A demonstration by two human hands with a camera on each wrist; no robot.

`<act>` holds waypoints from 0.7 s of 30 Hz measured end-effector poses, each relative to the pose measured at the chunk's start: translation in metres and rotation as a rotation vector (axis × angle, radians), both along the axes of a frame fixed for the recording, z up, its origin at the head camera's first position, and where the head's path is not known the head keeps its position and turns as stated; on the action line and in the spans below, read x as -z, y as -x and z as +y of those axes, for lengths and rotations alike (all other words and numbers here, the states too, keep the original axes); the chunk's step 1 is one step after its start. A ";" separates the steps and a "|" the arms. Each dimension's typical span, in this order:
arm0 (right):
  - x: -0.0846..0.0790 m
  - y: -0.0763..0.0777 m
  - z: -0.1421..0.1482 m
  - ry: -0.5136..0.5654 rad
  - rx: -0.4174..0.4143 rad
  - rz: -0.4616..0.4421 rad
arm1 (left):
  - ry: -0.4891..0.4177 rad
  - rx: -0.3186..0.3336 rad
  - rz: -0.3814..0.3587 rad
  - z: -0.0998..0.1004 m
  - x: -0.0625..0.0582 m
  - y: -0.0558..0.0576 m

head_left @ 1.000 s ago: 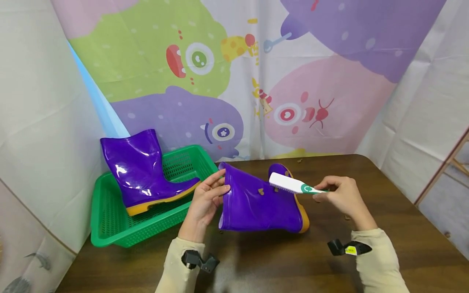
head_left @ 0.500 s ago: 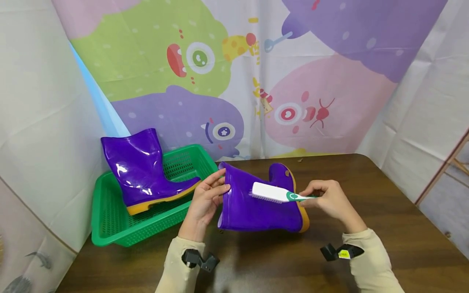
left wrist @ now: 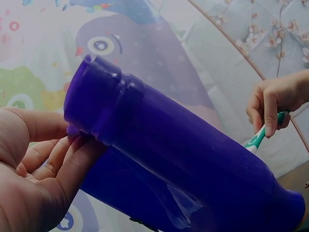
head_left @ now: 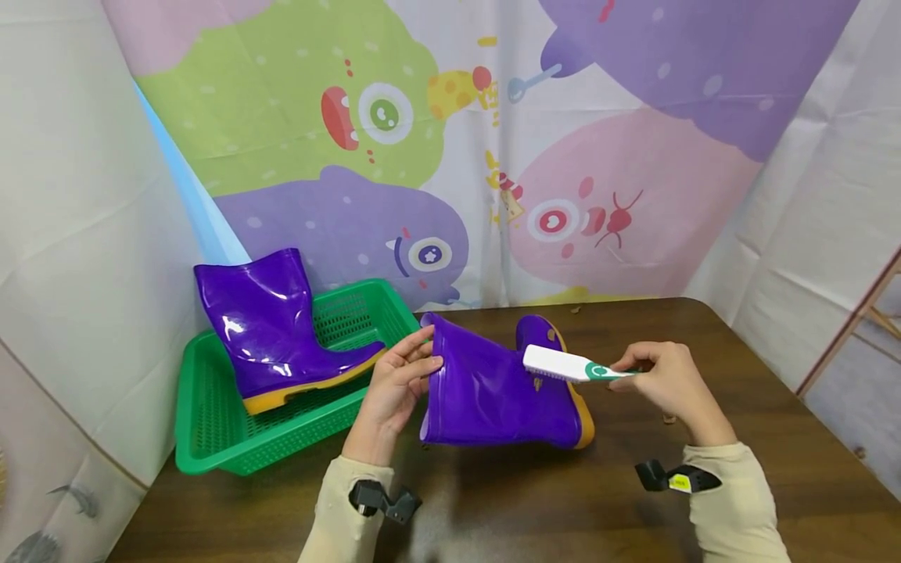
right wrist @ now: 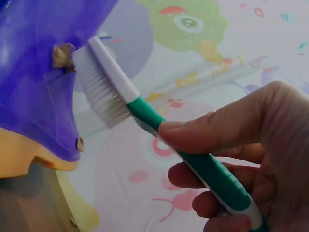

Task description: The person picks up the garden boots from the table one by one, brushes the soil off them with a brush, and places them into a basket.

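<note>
My left hand [head_left: 400, 383] pinches the top rim of a purple rain boot [head_left: 486, 399], thumb on one side of the rim and fingers on the other. The boot lies on its side, its yellow sole facing right. In my right hand [head_left: 665, 383] is a scrub brush [head_left: 556, 362] with a white head and a green handle, gripped by the handle. Its bristles [right wrist: 99, 92] are at the boot's ankle, beside a brown clump [right wrist: 63, 55]. Another small brown bit [right wrist: 80, 144] sticks to the boot near the sole.
A green plastic basket [head_left: 211, 461] stands on the left, with a second purple boot [head_left: 260, 328] upright in it. Brown crumbs [head_left: 669, 419] lie on the wooden table [head_left: 563, 508]. A cartoon-printed cloth [head_left: 486, 258] hangs behind the table.
The brush went left along the boot's shaft, then back right to the ankle. A brown clump on the mid-shaft is gone from there. My left hand and the boot hardly moved.
</note>
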State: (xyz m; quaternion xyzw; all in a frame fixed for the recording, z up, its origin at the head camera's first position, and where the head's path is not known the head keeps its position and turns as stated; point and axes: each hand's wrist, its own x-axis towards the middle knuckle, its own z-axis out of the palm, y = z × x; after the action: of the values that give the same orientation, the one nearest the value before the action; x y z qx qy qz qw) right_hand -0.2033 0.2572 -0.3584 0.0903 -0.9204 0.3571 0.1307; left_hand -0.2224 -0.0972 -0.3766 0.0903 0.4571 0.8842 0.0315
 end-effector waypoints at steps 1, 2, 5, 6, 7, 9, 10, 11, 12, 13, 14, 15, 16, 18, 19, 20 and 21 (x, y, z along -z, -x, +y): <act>0.000 0.000 0.001 -0.003 0.004 0.001 | 0.001 0.000 -0.001 0.000 0.000 0.000; 0.000 -0.001 0.003 -0.007 0.007 0.004 | 0.002 0.000 -0.001 0.000 0.001 0.000; 0.000 0.000 0.005 -0.022 0.014 0.030 | 0.002 0.000 -0.001 0.000 0.001 0.000; 0.000 0.000 0.005 -0.024 0.017 0.043 | 0.001 0.000 -0.001 0.000 0.001 0.000; 0.000 0.000 0.005 -0.022 0.016 0.049 | 0.001 0.001 0.000 0.000 0.001 0.000; 0.001 0.001 0.003 0.010 0.008 0.059 | -0.001 0.000 0.000 -0.001 0.001 0.000; 0.001 0.000 0.001 0.038 -0.001 0.062 | -0.002 0.000 -0.001 -0.001 0.001 0.000; 0.002 -0.001 -0.002 0.074 -0.016 0.064 | -0.002 0.000 -0.001 -0.001 0.001 0.000; 0.002 -0.001 -0.005 0.118 -0.033 0.068 | -0.002 0.000 -0.002 -0.001 0.002 0.000; 0.003 -0.002 -0.009 0.161 -0.052 0.074 | -0.002 0.000 -0.002 -0.001 0.002 0.001; 0.004 -0.003 -0.013 0.199 -0.069 0.089 | -0.002 0.001 -0.001 -0.001 0.002 0.001; 0.004 -0.005 -0.018 0.230 -0.086 0.101 | -0.002 0.002 0.002 -0.001 0.002 0.001; 0.003 -0.006 -0.023 0.260 -0.101 0.115 | -0.003 0.002 0.004 -0.001 0.002 0.001; 0.004 -0.009 -0.033 0.291 -0.121 0.151 | -0.003 0.000 0.008 -0.001 0.002 0.001; 0.005 -0.011 -0.038 0.296 -0.128 0.167 | -0.002 -0.001 0.009 -0.001 0.002 0.001; 0.007 -0.012 -0.043 0.299 -0.133 0.182 | -0.001 -0.004 0.009 -0.001 0.002 0.001; 0.009 -0.014 -0.047 0.306 -0.140 0.191 | 0.002 -0.007 0.009 -0.001 0.002 0.002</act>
State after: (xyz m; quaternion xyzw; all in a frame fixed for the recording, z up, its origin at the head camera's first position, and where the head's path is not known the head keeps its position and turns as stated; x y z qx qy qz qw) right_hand -0.1897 0.2100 -0.3675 0.1665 -0.8304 0.4908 0.2045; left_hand -0.2242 -0.0981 -0.3789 0.0927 0.4583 0.8835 0.0265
